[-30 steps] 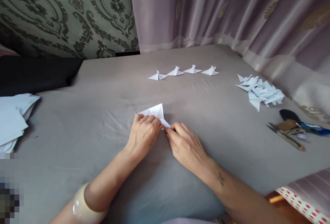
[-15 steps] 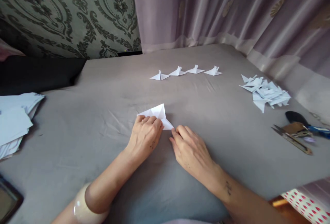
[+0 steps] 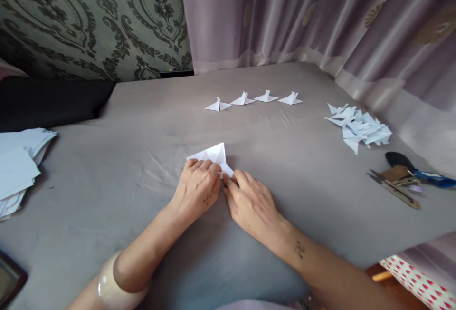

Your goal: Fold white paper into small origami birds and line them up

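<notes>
Right on the grey cloth, we've got our left hand curled over the folded white paper, fingers bunched close, while our right hand pinches its near-right corner.

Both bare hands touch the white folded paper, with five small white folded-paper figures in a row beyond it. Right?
Not quite: the head view shows four small white folded-paper figures in the row, not five; the rest stands.
</notes>
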`<control>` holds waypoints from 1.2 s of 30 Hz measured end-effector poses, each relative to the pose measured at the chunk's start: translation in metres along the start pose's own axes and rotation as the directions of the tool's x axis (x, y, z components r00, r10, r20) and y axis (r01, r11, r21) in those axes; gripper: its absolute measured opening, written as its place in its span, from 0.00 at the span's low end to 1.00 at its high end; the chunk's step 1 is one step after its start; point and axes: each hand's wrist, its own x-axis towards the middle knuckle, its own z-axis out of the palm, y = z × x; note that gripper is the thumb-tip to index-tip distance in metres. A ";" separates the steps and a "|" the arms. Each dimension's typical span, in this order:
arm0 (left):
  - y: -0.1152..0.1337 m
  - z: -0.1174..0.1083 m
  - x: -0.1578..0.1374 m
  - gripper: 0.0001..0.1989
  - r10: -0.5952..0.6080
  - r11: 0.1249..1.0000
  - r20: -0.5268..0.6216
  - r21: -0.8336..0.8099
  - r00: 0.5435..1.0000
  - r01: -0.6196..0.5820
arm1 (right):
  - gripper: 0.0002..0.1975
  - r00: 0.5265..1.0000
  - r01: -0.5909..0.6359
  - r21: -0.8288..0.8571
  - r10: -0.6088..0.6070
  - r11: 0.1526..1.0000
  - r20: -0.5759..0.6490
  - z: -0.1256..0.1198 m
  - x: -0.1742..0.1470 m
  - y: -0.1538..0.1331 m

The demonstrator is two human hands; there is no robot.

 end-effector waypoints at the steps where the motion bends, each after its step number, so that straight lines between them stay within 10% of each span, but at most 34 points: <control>1: -0.001 0.000 -0.001 0.08 -0.004 1.000 -0.008 -0.007 1.000 0.004 | 0.13 1.000 -0.011 -0.003 0.011 1.000 -0.005 -0.001 -0.001 0.002; 13: -0.007 0.013 0.001 0.11 0.172 0.959 -0.313 -0.161 0.934 -0.231 | 0.09 0.932 0.064 0.020 -0.052 0.998 -0.359 -0.001 0.005 0.022; 25: -0.006 0.004 -0.020 0.15 -0.157 0.984 -0.324 -0.128 0.933 0.122 | 0.13 0.977 0.074 -0.297 -0.130 0.952 -0.171 -0.001 0.014 0.010; 36: 0.005 0.008 -0.022 0.12 -0.078 0.996 -0.161 -0.065 0.984 0.069 | 0.11 0.980 0.178 -0.334 -0.197 0.926 -0.023 -0.009 0.028 0.010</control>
